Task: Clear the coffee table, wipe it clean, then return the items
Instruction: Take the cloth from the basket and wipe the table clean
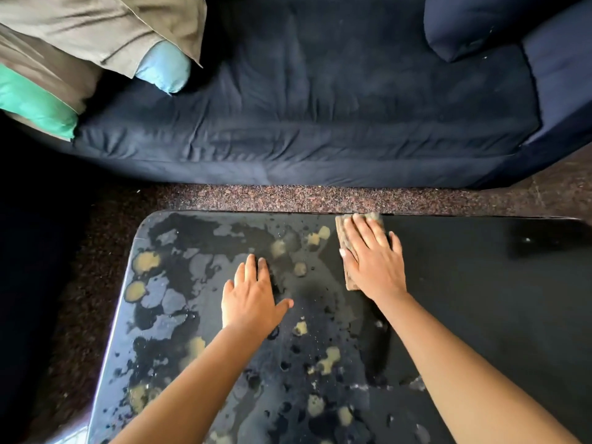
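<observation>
The black glossy coffee table [480, 299] fills the lower part of the view. Its left half is wet and blotchy with pale smears; its right half looks dark and even. My right hand [373, 257] lies flat with straight fingers on a brown cloth [347, 248], pressing it to the tabletop near the far edge. My left hand [253, 296] rests flat on the wet surface, fingers spread, holding nothing. No other items stand on the table.
A dark blue sofa [320, 107] runs across the far side, with a blue cushion [464, 24] at the right and beige, light blue and green pillows [96, 36] at the left. A strip of speckled carpet [288, 197] separates table and sofa.
</observation>
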Demonstrator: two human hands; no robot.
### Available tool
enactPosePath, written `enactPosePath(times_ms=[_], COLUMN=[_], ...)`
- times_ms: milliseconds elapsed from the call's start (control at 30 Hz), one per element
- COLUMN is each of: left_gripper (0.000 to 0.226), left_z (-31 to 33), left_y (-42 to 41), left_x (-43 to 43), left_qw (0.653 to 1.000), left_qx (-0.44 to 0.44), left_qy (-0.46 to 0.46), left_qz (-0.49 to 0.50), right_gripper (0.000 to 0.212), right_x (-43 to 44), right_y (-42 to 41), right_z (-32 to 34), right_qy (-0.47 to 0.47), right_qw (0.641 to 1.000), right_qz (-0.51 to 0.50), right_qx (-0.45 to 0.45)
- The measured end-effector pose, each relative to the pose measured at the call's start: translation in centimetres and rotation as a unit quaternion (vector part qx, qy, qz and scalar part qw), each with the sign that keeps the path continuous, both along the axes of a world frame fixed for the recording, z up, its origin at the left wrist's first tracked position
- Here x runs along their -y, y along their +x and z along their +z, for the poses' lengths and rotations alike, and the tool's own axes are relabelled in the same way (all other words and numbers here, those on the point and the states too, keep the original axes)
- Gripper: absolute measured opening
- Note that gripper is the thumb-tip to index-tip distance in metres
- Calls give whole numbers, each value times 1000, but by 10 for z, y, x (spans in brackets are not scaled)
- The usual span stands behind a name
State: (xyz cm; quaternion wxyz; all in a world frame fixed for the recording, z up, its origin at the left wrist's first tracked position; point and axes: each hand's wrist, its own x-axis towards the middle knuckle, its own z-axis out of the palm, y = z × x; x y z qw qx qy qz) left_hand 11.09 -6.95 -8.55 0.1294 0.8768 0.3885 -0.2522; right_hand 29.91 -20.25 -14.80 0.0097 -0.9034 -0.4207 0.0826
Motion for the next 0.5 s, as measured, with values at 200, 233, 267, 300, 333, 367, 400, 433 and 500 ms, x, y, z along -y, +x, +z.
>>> enactPosePath(times_ms=[200, 233, 267, 300, 333, 367, 400, 433, 500], left_gripper=[127, 127, 127, 127, 127, 127, 127, 127, 126], left_z=[-8, -8, -8, -8, -8, -7, -6, -5, -2], left_y=[-12, -11, -10, -9, -8, -7, -5, -3, 3], left_x=[7, 8, 9, 9, 8, 8, 8, 8, 9], left_qw=[997, 997, 997, 997, 996, 996, 995, 995, 994], left_qx=[-50, -51, -52, -53, -55, -60, -67, -76, -102], left_qy=[-11, -12, -17, -23, -28, -32, -35, -34, -25], left_qz=[57, 58, 59, 60, 61, 62, 60, 56, 41], right_gripper=[60, 60, 61, 61, 61, 61, 61, 61, 62], right_x=[-15, -3, 7, 14, 16, 12, 1, -13, -38], right_y=[-30, -29, -25, -20, -16, -16, -17, -21, -33], right_z=[-7, -6, -6, -8, -8, -7, -7, -8, -7], right_qy=[28, 21, 10, 1, -1, 8, 22, 29, 32], right_qw=[997, 993, 990, 993, 998, 1000, 994, 985, 977], right_qz=[74, 116, 137, 120, 61, -22, -106, -172, -207], right_qx=[-7, -4, 3, 9, 9, 7, 3, -9, -33])
